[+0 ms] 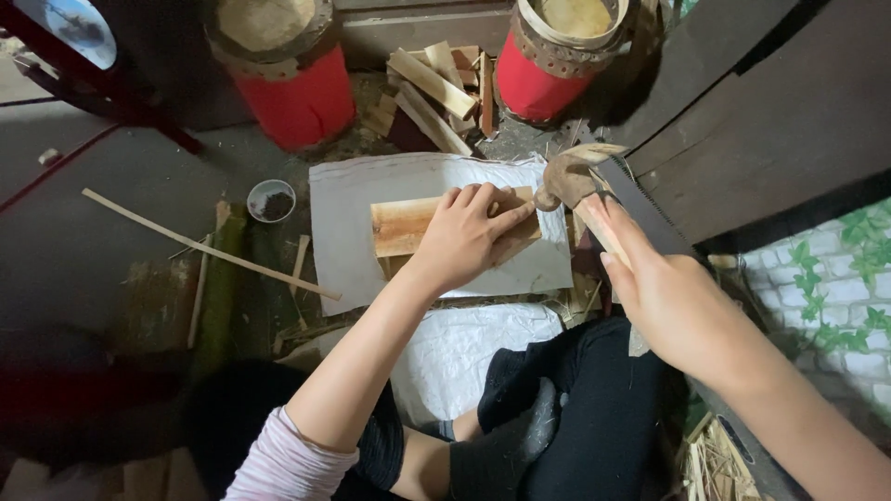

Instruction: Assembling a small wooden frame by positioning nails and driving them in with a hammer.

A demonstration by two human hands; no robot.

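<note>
My left hand (469, 232) presses flat on a small wooden board (401, 225) that lies on a white sheet (345, 199) on the floor. Its index finger and thumb pinch at the board's right end, maybe on a nail too small to see. My right hand (664, 292) grips the wooden handle of a claw hammer (568, 181). The hammer's metal head hangs just right of the left fingertips, near the board's right edge.
Two red drums (302, 93) (538, 79) stand at the back with a pile of wood offcuts (436, 88) between them. A small bowl of dark bits (271, 199) and a thin stick (204, 243) lie left. A handsaw (645, 209) rests right, by dark planks (761, 130).
</note>
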